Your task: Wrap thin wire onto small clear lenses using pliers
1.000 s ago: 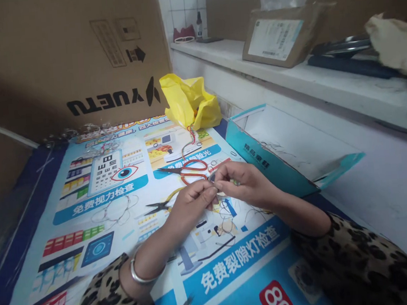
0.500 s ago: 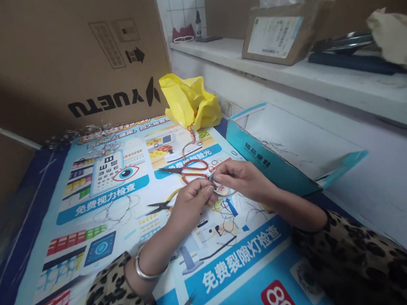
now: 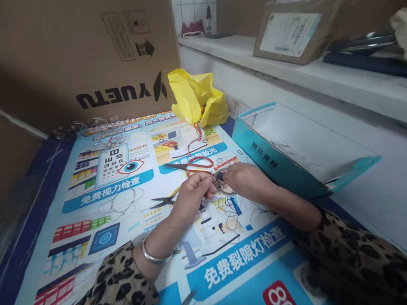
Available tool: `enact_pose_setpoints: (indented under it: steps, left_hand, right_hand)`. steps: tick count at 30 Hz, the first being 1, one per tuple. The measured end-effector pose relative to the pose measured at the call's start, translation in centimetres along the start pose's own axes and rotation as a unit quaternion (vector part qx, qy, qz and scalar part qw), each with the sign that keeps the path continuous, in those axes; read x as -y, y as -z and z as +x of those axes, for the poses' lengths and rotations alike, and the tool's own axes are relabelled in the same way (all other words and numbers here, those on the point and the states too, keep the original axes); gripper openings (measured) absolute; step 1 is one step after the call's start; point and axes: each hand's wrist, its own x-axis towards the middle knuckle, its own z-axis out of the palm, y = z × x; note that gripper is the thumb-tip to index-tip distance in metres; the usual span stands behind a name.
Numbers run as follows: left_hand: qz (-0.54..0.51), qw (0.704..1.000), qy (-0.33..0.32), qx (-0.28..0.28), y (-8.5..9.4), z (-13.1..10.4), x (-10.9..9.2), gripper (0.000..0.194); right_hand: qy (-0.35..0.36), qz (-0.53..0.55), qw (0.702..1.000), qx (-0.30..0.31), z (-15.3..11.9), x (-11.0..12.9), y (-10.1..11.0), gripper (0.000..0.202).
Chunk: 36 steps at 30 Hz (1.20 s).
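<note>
My left hand (image 3: pixel 195 190) is closed in a pinch on the near left side of a small thin loop (image 3: pixel 224 192), too fine to tell whether it is cord or wire. On the loop's right side, the fingers of my right hand (image 3: pixel 246 181) are pressed together and partly hide it. Just beyond my hands lie scissors with red handles (image 3: pixel 199 158), their blades pointing left. Pliers (image 3: pixel 162 201) with dark jaws and yellow handles rest beside my left hand, the handles partly covered by it. Loose thin strands (image 3: pixel 259 209) are scattered near my right wrist.
A teal-and-white box (image 3: pixel 278 165) with fine strands inside stands at the right. At the back is a yellow bag (image 3: pixel 197 99) with coloured cords coming out. A large carton (image 3: pixel 118 51) closes off the far left. Tangled loops (image 3: pixel 121 203) lie left on the printed sheet.
My right hand has shifted a little right, away from my left, and turned more knuckles-up. More of the loop shows between them. The whole view has swung slightly left.
</note>
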Motion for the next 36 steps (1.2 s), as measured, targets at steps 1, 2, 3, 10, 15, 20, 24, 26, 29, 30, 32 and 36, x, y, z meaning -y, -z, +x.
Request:
enact_pose_setpoints:
  steps: [1,2,3,10,15,20,24,26,29,30,32,36]
  left_hand:
    - [-0.004,1.000,-0.001,0.004,0.0,0.0,0.0,0.020]
    - [-0.008,1.000,0.000,0.011,0.0,0.0,0.0,0.019]
    - [-0.014,1.000,0.001,0.017,0.0,-0.1,0.0,0.019]
    - [-0.010,0.999,-0.005,0.040,0.0,-0.2,-0.2,0.020]
    - [0.003,0.999,-0.012,0.046,0.0,-0.2,-0.2,0.021]
    - [0.020,0.999,-0.008,0.048,-0.2,-0.3,-0.6,0.021]
    - [0.047,0.998,0.011,0.038,-0.9,-0.9,-1.4,0.020]
    - [0.051,0.997,0.016,0.047,-1.2,-1.3,-1.7,0.020]
    - [0.056,0.996,0.019,0.069,-1.7,-1.7,-1.8,0.020]
    - [0.060,0.995,0.020,0.075,-1.8,-1.9,-1.8,0.020]
    - [0.066,0.994,0.019,0.081,-1.9,-2.0,-1.7,0.021]
    - [0.060,0.995,0.008,0.080,-1.9,-2.0,-1.7,0.021]
  right_hand:
    - [0.002,-0.009,1.000,-0.003,0.0,0.2,0.0,0.019]
    - [0.004,-0.018,1.000,-0.006,0.1,0.3,0.0,0.016]
    - [0.005,-0.026,1.000,-0.009,0.1,0.5,0.1,0.015]
    - [0.020,-0.044,0.999,-0.008,0.7,0.7,0.0,0.018]
    - [-0.006,-0.023,1.000,0.002,0.9,0.2,-0.6,0.020]
    - [-0.076,0.157,0.983,-0.050,0.4,-0.4,-0.5,0.016]
    - [-0.125,0.546,0.824,-0.083,-0.2,-0.7,0.3,0.017]
    - [-0.112,0.690,0.711,-0.080,-0.4,-0.6,0.6,0.017]
    - [-0.091,0.780,0.617,-0.059,-0.4,0.0,0.5,0.016]
    - [-0.086,0.794,0.599,-0.050,-0.4,0.2,0.4,0.017]
    - [-0.079,0.811,0.578,-0.040,-0.4,0.5,0.2,0.017]
    - [-0.063,0.822,0.565,-0.033,-0.4,0.7,-0.1,0.017]
